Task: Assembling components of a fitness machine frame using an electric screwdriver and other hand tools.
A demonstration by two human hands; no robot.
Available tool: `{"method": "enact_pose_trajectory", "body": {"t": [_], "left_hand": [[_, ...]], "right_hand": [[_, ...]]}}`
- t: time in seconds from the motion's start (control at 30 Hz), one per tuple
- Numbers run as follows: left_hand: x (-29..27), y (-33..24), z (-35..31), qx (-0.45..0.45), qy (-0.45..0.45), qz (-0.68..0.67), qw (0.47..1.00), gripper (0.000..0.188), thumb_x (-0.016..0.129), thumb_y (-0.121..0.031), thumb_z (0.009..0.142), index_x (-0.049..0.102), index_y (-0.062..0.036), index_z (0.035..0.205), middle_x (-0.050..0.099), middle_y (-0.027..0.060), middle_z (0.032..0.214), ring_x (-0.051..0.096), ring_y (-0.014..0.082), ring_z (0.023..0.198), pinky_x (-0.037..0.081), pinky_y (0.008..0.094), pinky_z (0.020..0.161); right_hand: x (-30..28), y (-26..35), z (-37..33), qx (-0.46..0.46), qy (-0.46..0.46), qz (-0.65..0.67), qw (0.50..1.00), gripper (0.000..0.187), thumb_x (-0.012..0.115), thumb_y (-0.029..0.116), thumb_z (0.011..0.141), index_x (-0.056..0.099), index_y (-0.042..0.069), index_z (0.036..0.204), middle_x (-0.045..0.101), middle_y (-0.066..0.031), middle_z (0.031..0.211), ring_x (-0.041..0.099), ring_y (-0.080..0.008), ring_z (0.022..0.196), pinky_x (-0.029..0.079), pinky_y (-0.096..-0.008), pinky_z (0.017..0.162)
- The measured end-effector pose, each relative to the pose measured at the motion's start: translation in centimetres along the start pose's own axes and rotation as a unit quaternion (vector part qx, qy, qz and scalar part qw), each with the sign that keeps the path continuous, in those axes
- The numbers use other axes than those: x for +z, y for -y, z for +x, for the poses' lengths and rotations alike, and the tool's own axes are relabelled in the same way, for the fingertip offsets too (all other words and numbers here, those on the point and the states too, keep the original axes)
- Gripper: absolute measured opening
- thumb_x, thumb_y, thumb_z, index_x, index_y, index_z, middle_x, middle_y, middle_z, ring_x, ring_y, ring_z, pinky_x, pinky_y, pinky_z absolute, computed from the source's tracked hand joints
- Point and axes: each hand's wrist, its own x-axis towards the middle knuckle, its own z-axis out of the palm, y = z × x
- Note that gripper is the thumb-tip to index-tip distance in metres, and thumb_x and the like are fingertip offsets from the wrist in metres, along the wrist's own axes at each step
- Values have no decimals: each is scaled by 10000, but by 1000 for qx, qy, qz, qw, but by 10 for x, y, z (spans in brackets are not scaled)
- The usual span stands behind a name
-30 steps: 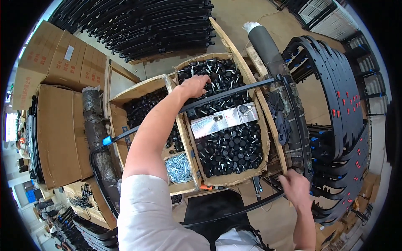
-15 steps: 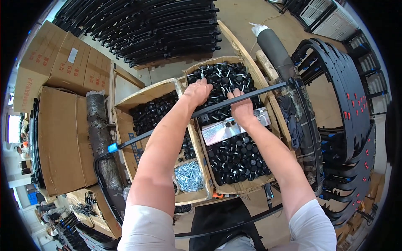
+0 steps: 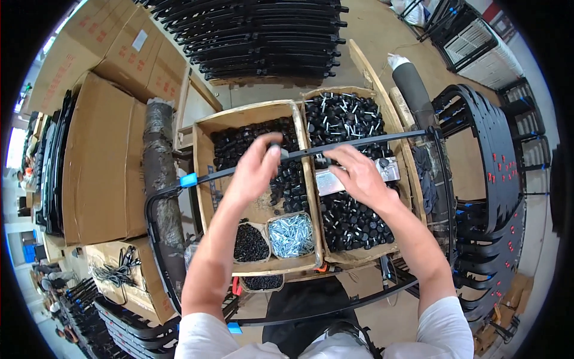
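A black curved metal frame (image 3: pixel 227 173) with a blue tag spans two cardboard boxes. My left hand (image 3: pixel 254 170) pinches a small black knob against the frame's top bar above the left box (image 3: pixel 206 197), which holds black knobs and small bags of parts. My right hand (image 3: pixel 353 173) grips the same bar a little to the right, over the right box (image 3: pixel 359 254) full of black knobs with metal studs. A silver metal plate (image 3: pixel 391 170) lies in the right box, partly hidden under my right hand.
A bag of silvery screws (image 3: pixel 291 234) and a bag of black bits (image 3: pixel 250 242) sit in the left box. Stacks of black curved frames lie at the top (image 3: pixel 263 36) and right (image 3: pixel 490 161). Cardboard cartons (image 3: pixel 101 155) stand at the left, wrapped rolls (image 3: pixel 158 179) beside them.
My right hand came up from the frame's lower right side to the top bar. Both hands have shifted left along the bar, and my left hand now pinches a knob against it.
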Motion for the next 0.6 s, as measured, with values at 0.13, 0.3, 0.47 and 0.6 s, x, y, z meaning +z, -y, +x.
{"method": "enact_pose_trajectory", "body": {"t": [0.13,0.3,0.47,0.6], "left_hand": [[5,34,-92,-54,24,-32,998,372,507,-289,1145,596,-47,1414,745,99,997,726,172,925,591,348,841],[14,47,-178,-64,39,-32,997,373,582,-278,1117,622,-56,1413,773,151,1101,753,251,1019,578,385,912],[33,63,-226,-68,51,-77,993,367,594,-263,1105,620,-58,1409,756,191,1111,754,297,1042,569,402,926],[42,66,-263,-28,60,-45,997,389,604,-287,1096,604,-76,1424,745,220,1110,736,385,1009,564,446,899]], "right_hand": [[22,4,42,-12,72,-94,993,305,617,55,976,688,9,1268,652,-155,1202,688,-372,1101,580,-458,969],[26,23,63,-25,146,-161,976,298,628,39,959,703,14,1246,649,-145,1159,679,-350,1118,580,-449,981],[32,43,77,33,142,-276,950,332,658,321,1021,715,76,1237,747,-175,1089,722,-387,1072,577,-508,943],[44,36,84,52,121,-297,946,355,613,412,1048,716,118,1219,777,-210,916,764,-407,913,593,-540,848]]}}
